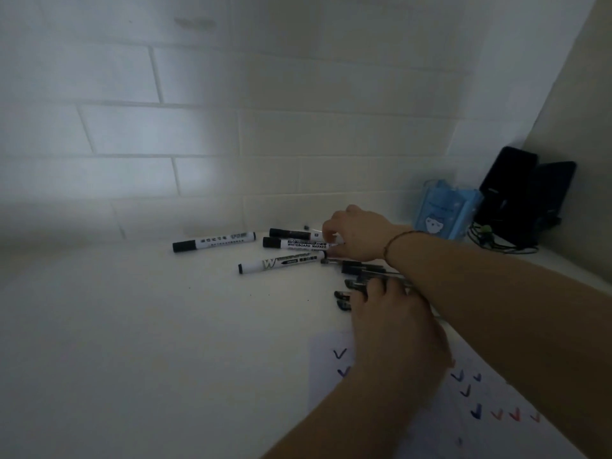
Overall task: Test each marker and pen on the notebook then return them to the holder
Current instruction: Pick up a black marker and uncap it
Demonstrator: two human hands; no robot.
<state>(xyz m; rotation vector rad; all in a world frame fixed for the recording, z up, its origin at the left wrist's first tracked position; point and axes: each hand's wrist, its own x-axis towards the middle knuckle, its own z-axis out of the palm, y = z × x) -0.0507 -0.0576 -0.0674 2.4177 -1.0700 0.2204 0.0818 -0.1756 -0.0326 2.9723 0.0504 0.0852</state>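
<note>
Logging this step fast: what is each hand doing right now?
Left hand: fingers resting on the pens, grip cannot be told.
Right hand: fingertips pinching the whiteboard marker.

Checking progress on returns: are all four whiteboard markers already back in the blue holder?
No, the four whiteboard markers lie on the white table, left of the blue holder by the wall.
</note>
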